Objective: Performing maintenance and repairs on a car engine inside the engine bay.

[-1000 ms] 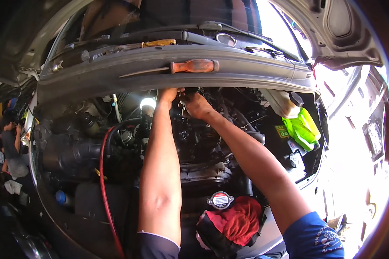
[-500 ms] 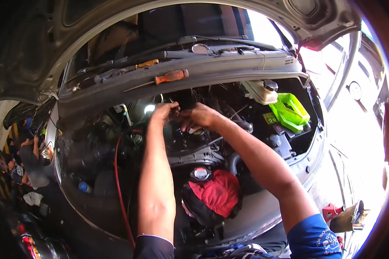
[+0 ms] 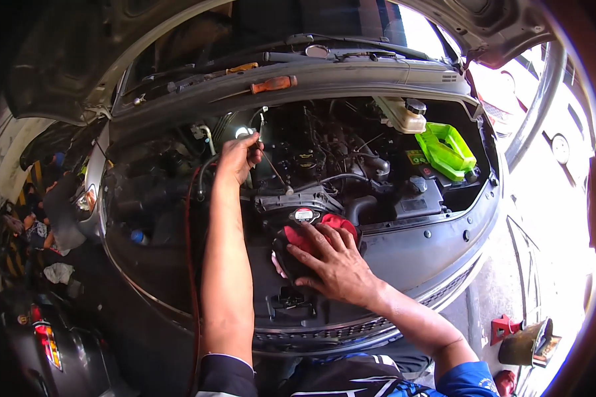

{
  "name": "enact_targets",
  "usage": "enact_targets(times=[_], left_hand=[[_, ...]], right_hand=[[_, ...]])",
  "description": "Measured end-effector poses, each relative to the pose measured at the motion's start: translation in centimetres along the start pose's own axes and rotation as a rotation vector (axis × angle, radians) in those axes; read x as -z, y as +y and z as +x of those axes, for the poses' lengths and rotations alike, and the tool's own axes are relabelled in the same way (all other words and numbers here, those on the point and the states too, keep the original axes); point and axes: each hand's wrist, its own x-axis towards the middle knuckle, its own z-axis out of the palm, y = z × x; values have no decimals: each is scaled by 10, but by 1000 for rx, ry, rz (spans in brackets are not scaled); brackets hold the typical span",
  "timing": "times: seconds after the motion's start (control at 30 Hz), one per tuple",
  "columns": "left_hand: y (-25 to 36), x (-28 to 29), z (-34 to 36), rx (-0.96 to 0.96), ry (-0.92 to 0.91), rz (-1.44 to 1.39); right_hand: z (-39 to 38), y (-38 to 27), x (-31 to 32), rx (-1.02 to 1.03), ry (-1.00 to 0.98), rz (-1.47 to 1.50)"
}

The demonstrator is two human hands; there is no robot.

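Note:
My left hand (image 3: 244, 156) is closed on a thin metal rod (image 3: 276, 171) at the back left of the engine, with the rod's lower end near the middle front of the engine. My right hand (image 3: 331, 264) rests open, fingers spread, on a crumpled red cloth (image 3: 342, 226) and dark material beneath it. Just above that cloth is a silver cap (image 3: 303, 215) with a label. A bright light (image 3: 242, 132) shines behind my left hand, partly hidden by it.
An orange-handled screwdriver (image 3: 275, 85) and other tools lie below the windshield. A green tray (image 3: 446, 150) and white reservoir (image 3: 400, 114) sit at right. A red hose (image 3: 196, 192) runs on the left. Co-workers (image 3: 53, 218) are at far left; a metal container (image 3: 524, 345) stands lower right.
My right hand has left the engine and come down onto the red cloth, fingers spreading. My left hand stays up at the engine, the rod now showing in it. The view has shifted.

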Motion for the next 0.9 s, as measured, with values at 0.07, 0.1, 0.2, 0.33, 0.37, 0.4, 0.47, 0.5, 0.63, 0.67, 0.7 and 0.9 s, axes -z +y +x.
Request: enact_targets(times=[0.07,0.1,0.2,0.33,0.37,0.4,0.47,0.5,0.63,0.67,0.7,0.9], left_hand=[[-2,-2,-10,-51,35,-64],[-3,-2,-15,-101,64,-83],[2,-4,-29,-333,178,-103],[13,-12,-44,-662,315,41],[14,-15,-46,-739,327,101],[14,-20,-47,-808,334,159],[11,-28,-46,-795,309,314],[8,-32,-43,-801,288,368],[-3,-41,-22,-696,182,545],[-6,-42,-15,-662,146,573],[-9,-43,-9,-654,109,577],[-28,-43,30,-515,-65,606]], right_hand=[[-4,2,-8,-11,-13,-49],[-6,3,-10,7,-18,-63],[-14,9,-3,76,-86,-29],[-19,15,17,114,-59,77],[-18,16,22,109,-55,107],[-16,17,28,106,-73,128],[-7,24,40,81,36,120],[0,30,46,50,75,148],[32,54,67,-40,252,180],[41,60,70,-62,269,217],[48,64,72,-98,272,226],[87,93,68,-167,204,228]])
